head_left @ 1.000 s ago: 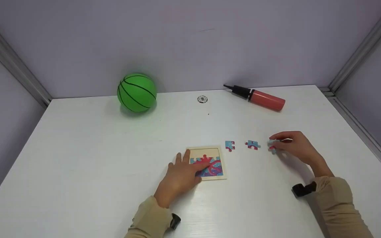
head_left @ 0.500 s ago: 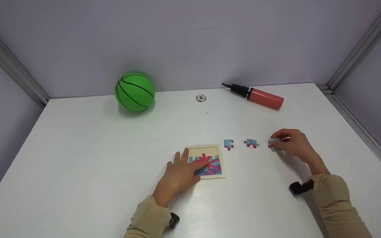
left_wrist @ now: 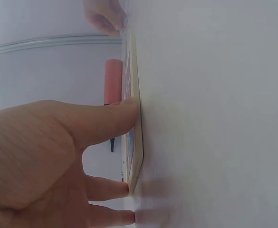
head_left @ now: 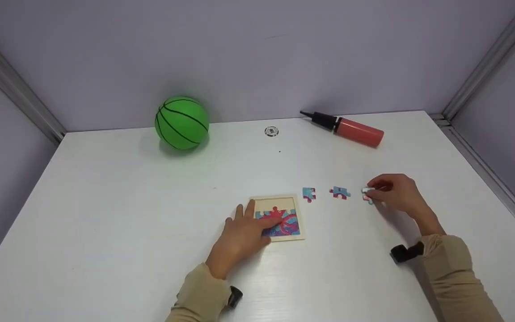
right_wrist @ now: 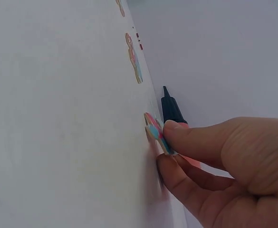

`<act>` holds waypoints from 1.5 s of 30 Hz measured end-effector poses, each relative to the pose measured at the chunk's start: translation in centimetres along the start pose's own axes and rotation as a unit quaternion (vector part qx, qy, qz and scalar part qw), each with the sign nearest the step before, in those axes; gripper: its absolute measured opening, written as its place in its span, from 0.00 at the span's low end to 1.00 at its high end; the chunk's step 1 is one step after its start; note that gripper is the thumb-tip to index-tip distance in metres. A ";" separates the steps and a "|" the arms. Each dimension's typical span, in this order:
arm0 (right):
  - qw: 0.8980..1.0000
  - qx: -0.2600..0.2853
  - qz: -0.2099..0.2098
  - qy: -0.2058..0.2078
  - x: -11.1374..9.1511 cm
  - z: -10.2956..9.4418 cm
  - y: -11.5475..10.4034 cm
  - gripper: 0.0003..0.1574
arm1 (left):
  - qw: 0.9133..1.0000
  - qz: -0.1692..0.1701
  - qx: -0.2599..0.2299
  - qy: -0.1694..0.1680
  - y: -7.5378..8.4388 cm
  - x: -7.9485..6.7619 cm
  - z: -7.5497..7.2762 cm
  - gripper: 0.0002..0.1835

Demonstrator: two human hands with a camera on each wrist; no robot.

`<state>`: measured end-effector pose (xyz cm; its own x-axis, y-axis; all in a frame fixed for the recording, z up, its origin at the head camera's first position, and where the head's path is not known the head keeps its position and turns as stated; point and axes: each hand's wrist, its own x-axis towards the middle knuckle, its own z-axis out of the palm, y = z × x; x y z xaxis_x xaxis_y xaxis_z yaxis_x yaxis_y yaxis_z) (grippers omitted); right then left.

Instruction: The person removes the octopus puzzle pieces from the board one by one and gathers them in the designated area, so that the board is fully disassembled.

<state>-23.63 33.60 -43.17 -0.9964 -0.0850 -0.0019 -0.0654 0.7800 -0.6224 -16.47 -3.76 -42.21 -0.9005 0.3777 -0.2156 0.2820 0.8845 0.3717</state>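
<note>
My left hand [head_left: 239,239] rests on a small wooden puzzle tray [head_left: 280,203], its fingers extended over the left side. In the left wrist view the thumb [left_wrist: 110,121] touches the tray's near edge. Pink, blue and purple pieces fill the tray's lower part, and bare wood shows in the upper strip. To the right, my right hand [head_left: 396,193] pinches a blue and pink puzzle piece [right_wrist: 154,130] between thumb and fingers, tilted up just above the table. Two loose pieces lie between the tray and that hand: a left one [head_left: 309,194] and a middle one [head_left: 339,192].
At the back left of the white table [head_left: 128,210] sits a green ball [head_left: 182,123] with black lines. A red and black hand pump [head_left: 358,132] lies at the back right. Between them is a round black-and-white chip [head_left: 271,131]. Walls stand behind and at both sides.
The piece in my right hand has tipped slightly, so its face looks paler now. My left hand stays on the tray. The whole head view has shifted a little.
</note>
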 end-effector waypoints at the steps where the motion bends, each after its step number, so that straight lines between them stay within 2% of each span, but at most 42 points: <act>1: 1.000 0.001 -0.001 0.001 0.0 0.0 0.0 0.18 | 1.000 0.000 0.002 0.001 0.0 0.0 0.0 0.28; 16: 0.999 0.000 0.036 -0.007 0.0 -0.2 -0.3 0.18 | 1.000 0.005 -0.014 -0.004 0.0 0.1 -0.2 0.26; 23: 1.000 0.003 0.019 -0.002 0.3 -0.2 -0.9 0.17 | 1.000 0.001 0.001 0.016 0.0 -0.1 -0.2 0.26; 29: 1.000 -0.006 -0.003 0.007 -0.1 -0.1 -1.6 0.17 | 1.000 0.008 0.018 0.015 0.1 -0.8 -0.1 0.28; 33: 1.000 -0.018 -0.018 0.014 -0.5 -0.2 -2.4 0.16 | 1.000 0.015 0.015 0.004 0.3 -1.4 0.1 0.29; 39: 0.999 0.000 -0.034 0.007 -0.5 0.2 -4.4 0.16 | 1.000 0.013 -0.001 -0.008 0.1 -2.5 0.2 0.28; 45: 0.997 0.026 -0.069 -0.025 0.3 2.2 -7.5 0.13 | 1.000 0.017 0.005 -0.007 0.0 -2.8 0.3 0.28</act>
<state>-23.32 26.32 -40.21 -0.9741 -0.2212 0.0472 -0.1968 0.7262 -0.6587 -13.88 -4.75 -41.88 -0.8859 0.4112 -0.2148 0.3158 0.8737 0.3700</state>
